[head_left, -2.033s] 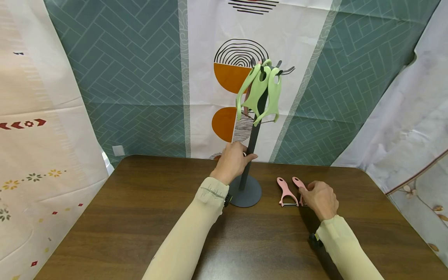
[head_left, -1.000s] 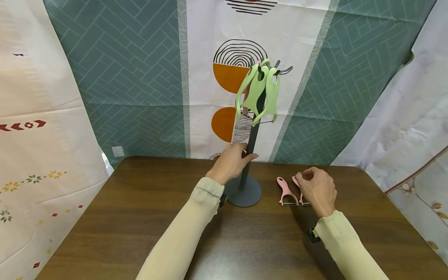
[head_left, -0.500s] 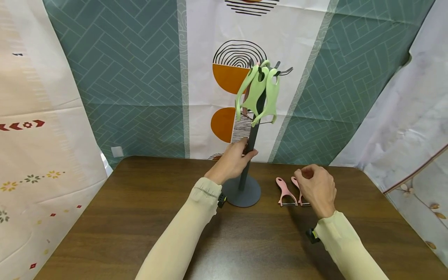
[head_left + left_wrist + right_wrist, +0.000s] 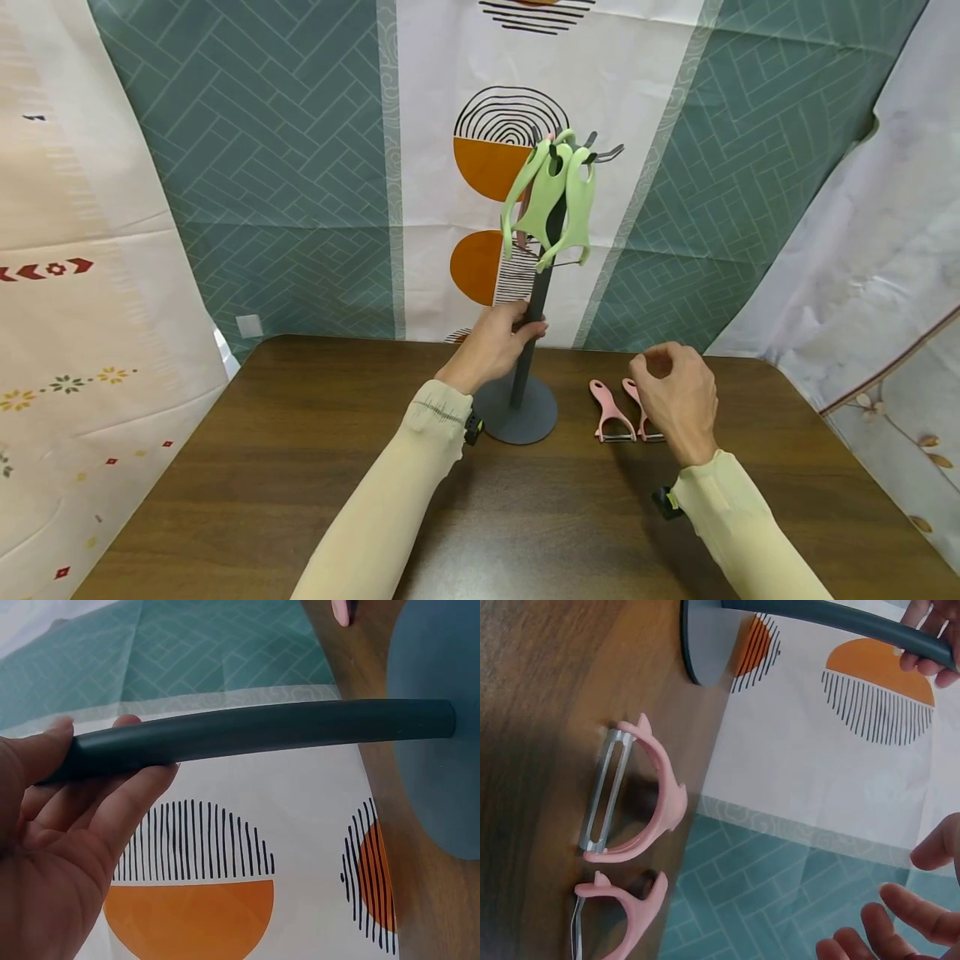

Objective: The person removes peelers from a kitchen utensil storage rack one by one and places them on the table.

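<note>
A dark grey stand with a round base rises from the table, its top carrying several hooks. Light green Y-shaped peelers hang from those hooks, with part of a pink one behind them. My left hand holds the pole below the peelers, thumb on one side and fingers on the other. Two pink peelers lie side by side right of the base, blades toward me. Over the right-hand one hovers my right hand, thumb and fingers apart and holding nothing; it partly hides that peeler.
The brown wooden table ends at a patterned cloth backdrop. A white floral cloth hangs along the right side, and a cream cloth along the left.
My right hand has lifted off the right-hand pink peeler, moving up and slightly away from me. That peeler stays on the table. My left hand keeps its place on the pole.
</note>
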`<state>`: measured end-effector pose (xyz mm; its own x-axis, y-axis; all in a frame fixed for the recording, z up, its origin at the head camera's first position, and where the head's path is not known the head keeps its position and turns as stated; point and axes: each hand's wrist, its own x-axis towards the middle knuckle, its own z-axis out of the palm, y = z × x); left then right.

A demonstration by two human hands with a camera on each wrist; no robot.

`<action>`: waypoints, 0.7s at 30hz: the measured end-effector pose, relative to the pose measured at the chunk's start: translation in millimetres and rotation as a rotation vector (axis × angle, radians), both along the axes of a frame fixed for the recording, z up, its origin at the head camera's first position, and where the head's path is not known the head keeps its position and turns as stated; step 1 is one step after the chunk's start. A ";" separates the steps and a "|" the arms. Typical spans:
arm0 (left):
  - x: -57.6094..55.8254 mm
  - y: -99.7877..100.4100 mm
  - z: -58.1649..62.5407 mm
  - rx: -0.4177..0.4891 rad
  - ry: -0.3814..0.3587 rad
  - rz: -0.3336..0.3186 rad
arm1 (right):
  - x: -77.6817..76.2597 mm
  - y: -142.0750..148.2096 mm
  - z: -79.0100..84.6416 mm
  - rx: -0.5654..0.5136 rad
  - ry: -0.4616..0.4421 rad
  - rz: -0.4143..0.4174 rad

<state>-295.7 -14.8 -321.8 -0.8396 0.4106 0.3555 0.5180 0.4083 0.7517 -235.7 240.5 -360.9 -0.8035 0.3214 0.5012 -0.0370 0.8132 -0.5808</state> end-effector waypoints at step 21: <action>-0.7 -3.1 1.4 -0.005 0.019 0.014 | -1.7 -6.2 3.5 -0.007 0.170 0.135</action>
